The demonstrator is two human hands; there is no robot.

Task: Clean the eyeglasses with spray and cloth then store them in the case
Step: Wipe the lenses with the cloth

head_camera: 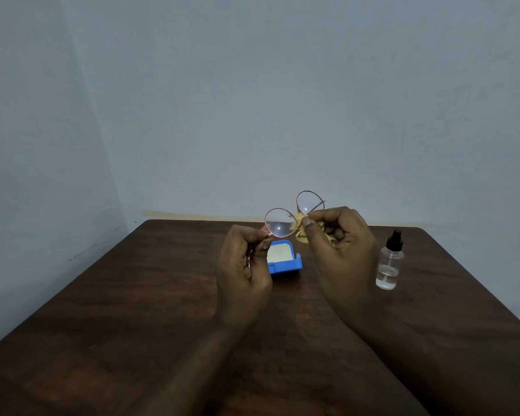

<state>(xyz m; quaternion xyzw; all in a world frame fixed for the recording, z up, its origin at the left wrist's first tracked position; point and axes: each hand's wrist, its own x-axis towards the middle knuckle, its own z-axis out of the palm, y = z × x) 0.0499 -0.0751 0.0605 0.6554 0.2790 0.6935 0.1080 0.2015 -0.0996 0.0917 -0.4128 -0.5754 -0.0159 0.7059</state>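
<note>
My left hand (243, 259) pinches the eyeglasses (293, 216) at one hinge; my right hand (339, 235) grips the yellow cloth (300, 225) against the bridge, above the table (132, 310). The open blue case (284, 259) lies beneath, spray bottle (389, 264) upright right

blue case (284, 267), yellow cloth (300, 228), dark brown table (132, 310)

Left hand (243, 265) pinches the eyeglasses (293, 216) while right hand (339, 244) presses yellow cloth (300, 225) against them.
</note>
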